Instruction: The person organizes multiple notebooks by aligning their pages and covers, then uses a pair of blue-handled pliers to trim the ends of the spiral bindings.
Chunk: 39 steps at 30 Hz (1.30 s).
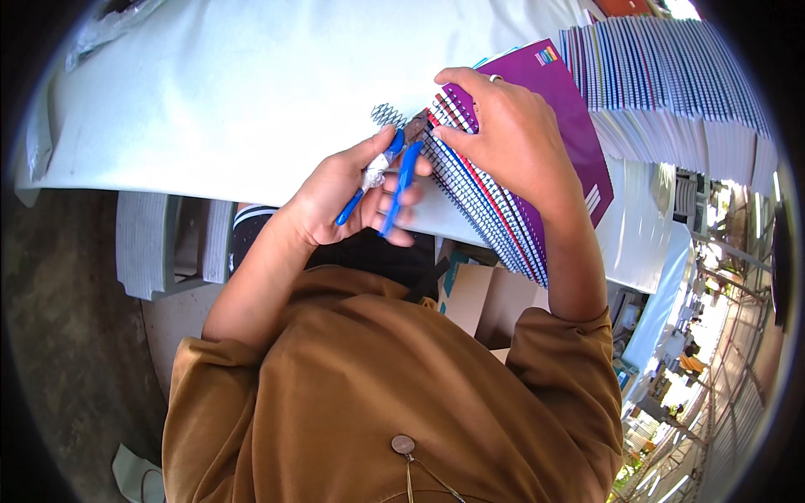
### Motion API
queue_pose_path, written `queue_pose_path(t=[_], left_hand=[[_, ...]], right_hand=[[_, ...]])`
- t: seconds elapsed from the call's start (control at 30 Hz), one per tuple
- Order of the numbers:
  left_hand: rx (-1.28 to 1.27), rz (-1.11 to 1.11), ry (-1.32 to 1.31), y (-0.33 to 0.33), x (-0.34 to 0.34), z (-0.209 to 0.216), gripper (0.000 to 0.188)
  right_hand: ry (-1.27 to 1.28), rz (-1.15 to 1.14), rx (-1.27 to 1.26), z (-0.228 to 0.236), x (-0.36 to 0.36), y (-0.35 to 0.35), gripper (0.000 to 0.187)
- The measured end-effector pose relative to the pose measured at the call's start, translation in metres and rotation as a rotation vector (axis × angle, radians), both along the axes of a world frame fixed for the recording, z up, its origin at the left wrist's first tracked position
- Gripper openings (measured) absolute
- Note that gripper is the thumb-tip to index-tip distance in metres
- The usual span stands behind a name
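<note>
My left hand (323, 193) holds a pair of pliers with blue handles (406, 176), one handle wrapped in something whitish. The handles are spread apart, and the dark jaws (417, 126) are at the top end of the bindings. A stack of spiral notebooks (503, 210) with white, red and blue coils slants across the table edge, a purple cover (574, 117) on top. My right hand (524, 126) grips the stack near its upper bound edge, thumb on the coils. Just left of the jaws, a loose-looking piece of wire coil (387, 115) lies over the white surface.
A white-covered table (235, 101) spreads ahead of me. Along its right side stands a long row of spiral notebooks (671, 84). Below the edge are an open cardboard box (482, 298) and a grey plastic seat (159, 243). Clear plastic (101, 33) lies far left.
</note>
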State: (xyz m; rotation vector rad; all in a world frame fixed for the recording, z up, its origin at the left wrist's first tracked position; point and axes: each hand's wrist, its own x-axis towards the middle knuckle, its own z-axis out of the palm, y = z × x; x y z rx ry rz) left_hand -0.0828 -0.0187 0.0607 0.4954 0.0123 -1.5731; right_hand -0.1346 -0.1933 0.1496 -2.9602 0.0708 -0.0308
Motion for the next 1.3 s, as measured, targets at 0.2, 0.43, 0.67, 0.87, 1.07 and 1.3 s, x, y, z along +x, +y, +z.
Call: queue_pose_path(t=[0.2,0.43,0.67,0.87,1.07,1.3], left_hand=[[0.128,0.066,-0.342,0.005,-0.004,0.014,0.057],[-0.068,-0.014,-0.056,0.002,0.004,0.0,0.053],[0.342,0.046,-1.075,-0.008,-0.012,-0.001,0.051],[-0.065,0.028,0.132,0.003,0.002,-0.014,0.063],[-0.075,-0.008,0.131,0.003,0.0,-0.008,0.061],[0.649,0.098,-1.642,-0.005,-0.019,0.002,0.048]], right_hand=[[-0.029,0.023,0.004,-0.004,0.0,-0.005,0.037],[0.047,-0.019,-0.01,0.0,0.0,-0.002,0.044],[0.03,-0.067,-0.133,-0.001,-0.004,0.006,0.051],[0.03,-0.051,-0.122,-0.002,-0.001,0.006,0.053],[0.038,-0.04,-0.113,0.0,-0.002,0.006,0.051],[0.045,-0.056,-0.128,-0.001,0.0,0.007,0.051]])
